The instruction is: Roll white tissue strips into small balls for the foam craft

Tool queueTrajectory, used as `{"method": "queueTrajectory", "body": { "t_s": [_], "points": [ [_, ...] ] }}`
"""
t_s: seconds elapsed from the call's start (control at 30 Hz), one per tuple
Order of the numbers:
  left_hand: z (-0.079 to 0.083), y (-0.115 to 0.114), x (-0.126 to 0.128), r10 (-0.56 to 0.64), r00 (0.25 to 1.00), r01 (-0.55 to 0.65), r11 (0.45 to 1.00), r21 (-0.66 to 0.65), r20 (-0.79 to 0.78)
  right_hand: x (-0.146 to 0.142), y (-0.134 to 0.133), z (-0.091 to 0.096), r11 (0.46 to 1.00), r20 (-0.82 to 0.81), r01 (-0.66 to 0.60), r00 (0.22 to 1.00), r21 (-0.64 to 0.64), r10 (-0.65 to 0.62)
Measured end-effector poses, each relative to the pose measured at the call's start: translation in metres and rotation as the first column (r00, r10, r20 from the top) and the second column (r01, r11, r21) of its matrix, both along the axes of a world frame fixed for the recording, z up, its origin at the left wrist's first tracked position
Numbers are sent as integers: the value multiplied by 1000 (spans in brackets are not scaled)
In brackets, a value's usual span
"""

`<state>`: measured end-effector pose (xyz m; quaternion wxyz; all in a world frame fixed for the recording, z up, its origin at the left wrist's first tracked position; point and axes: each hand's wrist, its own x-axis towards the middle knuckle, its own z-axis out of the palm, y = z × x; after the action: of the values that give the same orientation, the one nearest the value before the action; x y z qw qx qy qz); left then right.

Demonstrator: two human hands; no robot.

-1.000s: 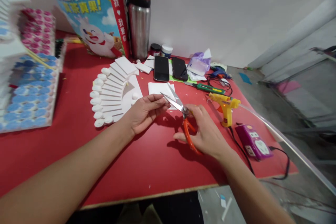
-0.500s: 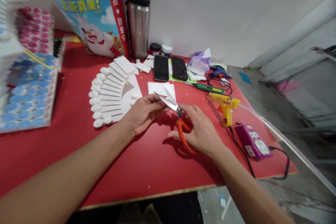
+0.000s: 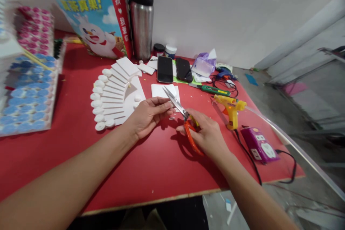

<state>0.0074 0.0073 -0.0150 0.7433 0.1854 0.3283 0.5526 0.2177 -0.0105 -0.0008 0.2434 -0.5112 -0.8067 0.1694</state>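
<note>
My right hand (image 3: pixel 208 133) is wrapped round the orange handles of a pair of scissors (image 3: pixel 182 109), whose blades point up and left, almost together. Just left of the blades, my left hand (image 3: pixel 152 115) has thumb and fingers pinched; whatever they hold is too small or hidden to make out. A small white scrap (image 3: pixel 171 118) shows below the left fingertips. Behind the blades lie white sheets (image 3: pixel 159 89) on the red table. Beside my left hand is a fan-shaped white model (image 3: pixel 113 95) of strips, with round white rolled pieces along its outer edge.
A yellow glue gun (image 3: pixel 231 109) with a long clear stick stands right, near a purple box (image 3: pixel 260 145) with cables. Two phones (image 3: pixel 165 69), a green cutter (image 3: pixel 215 90), and a steel flask (image 3: pixel 141 18) are at the back. Trays of blue rolls (image 3: pixel 27 104) stand left.
The scissor blades have come together from a wider spread, and their tips have swung slightly upward. My right fingers have drawn closer round the handles. My left hand stays nearly in place.
</note>
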Motion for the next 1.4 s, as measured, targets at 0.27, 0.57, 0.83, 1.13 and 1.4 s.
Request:
{"method": "queueTrajectory", "body": {
  "t_s": [0.27,0.57,0.83,1.13,1.4],
  "points": [
    [-1,-1,-3,-75,996,77,997,-21,57,9,7,8,983,-160,136,975,-125,-156],
    [1,-4,-2,-60,992,79,980,183,-109,22,16,11,930,292,368,890,-11,-349],
    [5,-9,0,32,927,97,942,322,-373,23,16,8,931,487,363,808,32,-332],
    [8,-11,3,-23,941,128,948,293,-338,27,16,2,942,357,334,878,21,-319],
    [1,-8,5,-122,989,128,989,77,-85,27,15,15,985,-33,139,989,-103,-143]
  ]
}}
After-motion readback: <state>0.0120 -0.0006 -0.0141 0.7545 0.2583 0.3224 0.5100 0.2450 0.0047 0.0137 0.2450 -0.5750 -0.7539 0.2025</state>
